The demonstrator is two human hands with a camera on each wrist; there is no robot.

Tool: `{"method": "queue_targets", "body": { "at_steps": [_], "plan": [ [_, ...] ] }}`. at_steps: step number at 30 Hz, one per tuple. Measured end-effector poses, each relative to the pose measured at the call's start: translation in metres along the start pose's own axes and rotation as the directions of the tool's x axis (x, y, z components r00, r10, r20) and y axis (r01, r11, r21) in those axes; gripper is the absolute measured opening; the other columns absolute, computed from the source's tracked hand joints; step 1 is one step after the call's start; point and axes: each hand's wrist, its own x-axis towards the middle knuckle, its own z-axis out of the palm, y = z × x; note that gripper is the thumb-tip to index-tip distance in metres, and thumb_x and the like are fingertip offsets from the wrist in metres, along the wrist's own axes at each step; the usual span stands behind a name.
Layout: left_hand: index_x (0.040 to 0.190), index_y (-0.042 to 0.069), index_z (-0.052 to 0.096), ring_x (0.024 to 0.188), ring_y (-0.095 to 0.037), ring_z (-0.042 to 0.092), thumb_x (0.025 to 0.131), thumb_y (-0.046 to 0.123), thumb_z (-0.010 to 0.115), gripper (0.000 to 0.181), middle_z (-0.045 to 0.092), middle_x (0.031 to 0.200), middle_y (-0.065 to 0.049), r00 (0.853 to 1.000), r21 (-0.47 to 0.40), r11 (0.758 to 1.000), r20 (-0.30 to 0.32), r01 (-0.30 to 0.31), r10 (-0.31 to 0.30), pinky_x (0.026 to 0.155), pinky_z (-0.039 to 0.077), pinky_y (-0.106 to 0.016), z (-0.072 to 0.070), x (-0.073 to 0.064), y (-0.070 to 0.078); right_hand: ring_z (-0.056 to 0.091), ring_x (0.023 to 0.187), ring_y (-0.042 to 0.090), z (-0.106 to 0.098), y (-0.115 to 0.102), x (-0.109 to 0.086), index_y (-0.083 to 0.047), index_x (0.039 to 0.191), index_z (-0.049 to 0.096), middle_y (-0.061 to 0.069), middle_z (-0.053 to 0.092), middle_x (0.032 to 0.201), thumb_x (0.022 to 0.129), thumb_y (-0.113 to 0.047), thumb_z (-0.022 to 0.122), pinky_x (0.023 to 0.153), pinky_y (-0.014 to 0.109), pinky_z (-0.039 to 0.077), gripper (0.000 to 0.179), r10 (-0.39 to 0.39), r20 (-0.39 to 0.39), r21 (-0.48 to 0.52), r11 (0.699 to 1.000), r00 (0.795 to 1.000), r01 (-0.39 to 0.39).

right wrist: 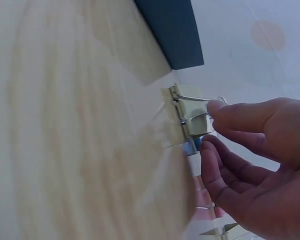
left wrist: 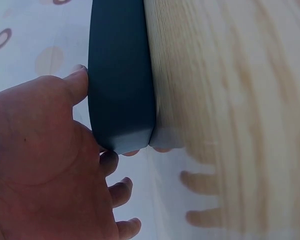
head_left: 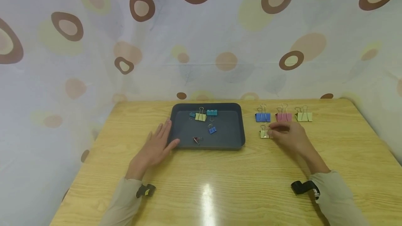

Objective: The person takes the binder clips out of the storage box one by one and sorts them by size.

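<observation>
My right hand (head_left: 290,137) pinches a small pale yellow binder clip (head_left: 264,134) standing on the table, right of the dark tray (head_left: 243,138). In the right wrist view, thumb and fingertips are at the wire handles of that yellow clip (right wrist: 192,112). At the tray's left end, my left hand (head_left: 156,147) lies with fingers extended, thumb on the near corner. The left wrist view shows the hand (left wrist: 45,160) against the tray's side wall (left wrist: 121,75). Inside the tray lie a yellow clip (head_left: 200,117), teal clips (head_left: 211,112), a small blue clip (head_left: 212,130) and a small reddish clip (head_left: 196,140).
Behind the right hand, a row of larger binder clips stands on the table: blue (head_left: 262,117), pink (head_left: 284,117) and pale yellow (head_left: 303,117). A patterned curtain (head_left: 201,44) hangs along the back edge of the wooden table (head_left: 245,184).
</observation>
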Motion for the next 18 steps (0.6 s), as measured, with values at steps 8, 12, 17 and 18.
{"method": "queue_targets", "body": {
  "at_steps": [8,12,17,18],
  "plan": [
    [0.164,0.003,0.004,0.156,-0.040,0.008,0.109,0.056,0.035,0.083,0.003,0.172,-0.013,1.000,0.011,1.000,0.004,0.006,-0.006,0.120,0.009,-0.067,-0.003,0.000,0.003,0.061,0.096,-0.007,-0.006,-0.011,0.002,0.004,0.124,0.068,0.014,0.069,0.119,0.098,-0.015,0.072,0.076,0.011,0.052,0.032,-0.128,-0.133,0.133,0.980,0.983,0.146],
    [0.164,0.002,0.005,0.156,-0.040,0.008,0.109,0.055,0.037,0.083,0.004,0.172,-0.014,1.000,0.021,1.000,0.005,0.009,-0.009,0.120,0.010,-0.067,-0.003,0.000,0.004,0.066,0.097,0.001,0.001,-0.022,0.004,0.006,0.126,0.066,0.013,0.070,0.112,0.096,-0.005,0.072,0.078,0.014,0.054,0.032,-0.227,-0.146,0.208,0.945,0.963,0.254],
    [0.164,0.002,0.006,0.156,-0.040,0.008,0.109,0.054,0.038,0.082,0.005,0.172,-0.014,1.000,0.016,1.000,0.008,0.009,-0.009,0.120,0.010,-0.067,-0.003,0.000,0.004,0.069,0.095,0.007,0.010,-0.035,0.005,0.008,0.122,0.068,0.026,0.068,0.108,0.093,0.007,0.070,0.081,0.017,0.056,0.029,-0.338,-0.139,0.243,0.899,0.931,0.363],
    [0.164,0.002,0.006,0.156,-0.040,0.008,0.109,0.054,0.037,0.082,0.005,0.172,-0.014,1.000,0.017,1.000,0.010,0.010,-0.010,0.120,0.010,-0.067,-0.003,0.000,0.004,0.069,0.095,0.007,0.012,-0.037,0.004,0.008,0.121,0.068,0.028,0.067,0.108,0.093,0.007,0.070,0.082,0.017,0.056,0.028,-0.336,-0.135,0.261,0.896,0.932,0.361]
  ]
}}
